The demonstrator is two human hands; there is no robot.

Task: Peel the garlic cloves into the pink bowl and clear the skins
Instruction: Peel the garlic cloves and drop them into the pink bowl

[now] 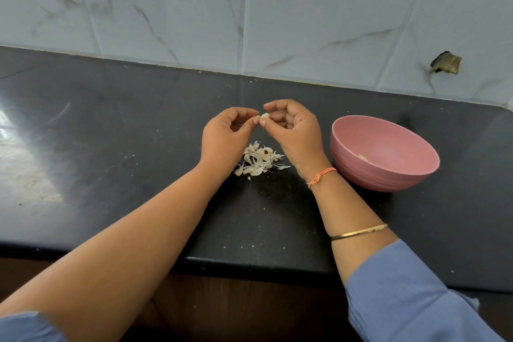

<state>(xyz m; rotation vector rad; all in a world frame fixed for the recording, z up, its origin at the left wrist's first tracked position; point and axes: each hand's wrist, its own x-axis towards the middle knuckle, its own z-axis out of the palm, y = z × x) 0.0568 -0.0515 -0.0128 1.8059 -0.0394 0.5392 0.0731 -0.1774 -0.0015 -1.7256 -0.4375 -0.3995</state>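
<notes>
A small pale garlic clove is held above the black counter between both hands. My right hand pinches it between thumb and forefinger. My left hand pinches its left end, where a bit of skin shows. Below the hands lies a heap of pale garlic skins on the counter. The pink bowl stands to the right of my right wrist, with a peeled clove visible inside near its near wall.
The black counter runs left to right, its front edge near my forearms. Small skin flecks are scattered over it. A marbled tile wall rises behind, with a broken hole at the right.
</notes>
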